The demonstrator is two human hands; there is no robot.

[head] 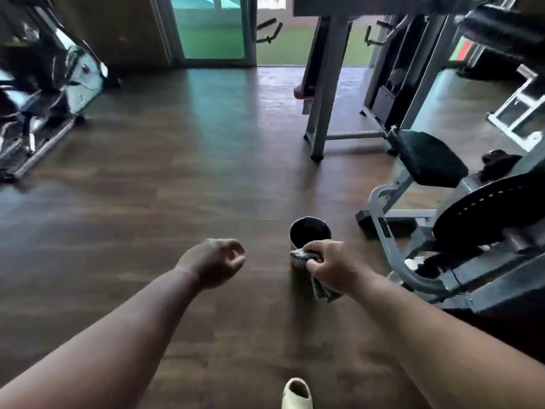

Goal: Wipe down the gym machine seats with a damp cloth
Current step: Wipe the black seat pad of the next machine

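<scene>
My right hand (pixel 330 265) grips a crumpled grey cloth (pixel 323 287), part of which hangs below the fist. The hand is just in front of a small round container (pixel 310 231) with a dark inside that stands on the wooden floor. My left hand (pixel 215 261) hovers to the left of it, fingers loosely curled, holding nothing. A black padded seat (pixel 429 157) of a grey gym machine sits to the right, beyond my right hand.
The grey machine frame (pixel 392 249) with a black weight disc (pixel 489 214) fills the right side. Another grey frame (pixel 321 113) stands behind. An exercise bike (pixel 50 93) is at the far left. A pale slipper (pixel 296 394) shows at the bottom edge. A glass door (pixel 212 28) is at the back.
</scene>
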